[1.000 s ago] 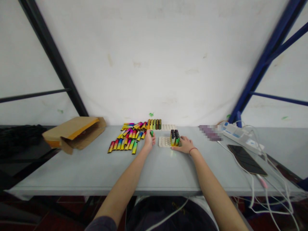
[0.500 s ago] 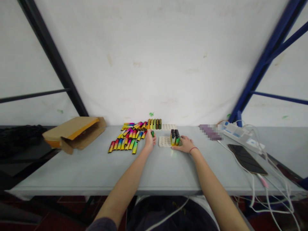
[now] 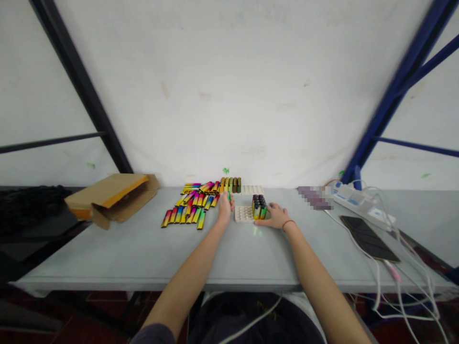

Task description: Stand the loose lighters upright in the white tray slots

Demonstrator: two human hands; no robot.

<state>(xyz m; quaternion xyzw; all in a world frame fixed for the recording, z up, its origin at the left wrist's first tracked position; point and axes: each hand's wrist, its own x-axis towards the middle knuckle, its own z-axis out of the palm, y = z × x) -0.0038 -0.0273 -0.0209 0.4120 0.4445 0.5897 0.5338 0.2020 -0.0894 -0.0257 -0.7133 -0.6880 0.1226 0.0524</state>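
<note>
My left hand (image 3: 225,210) is closed around a shiny green cylinder (image 3: 229,196), mostly hidden by the fingers. It is just left of a white tray (image 3: 242,213) with rows of round holes. Several dark-topped, rainbow-coloured cylinders (image 3: 259,208) stand upright in the tray's right part. My right hand (image 3: 276,217) grips the tray's right end, the thumb along its front edge and the fingers around the right side; its far fingers are partly hidden. To the left of my left hand lies a loose pile of shiny rainbow-coloured cylinders (image 3: 190,208).
Behind my hands, a second white tray (image 3: 253,189) holds gold-and-dark upright cylinders (image 3: 230,184). An open cardboard box (image 3: 111,193) lies at the left. On the right are a black phone (image 3: 369,238), a power strip (image 3: 364,205) and loose white cables (image 3: 376,282).
The near tray with its standing cylinders has shifted slightly left and toward me. My left hand has turned a little, with the green cylinder still in it.
</note>
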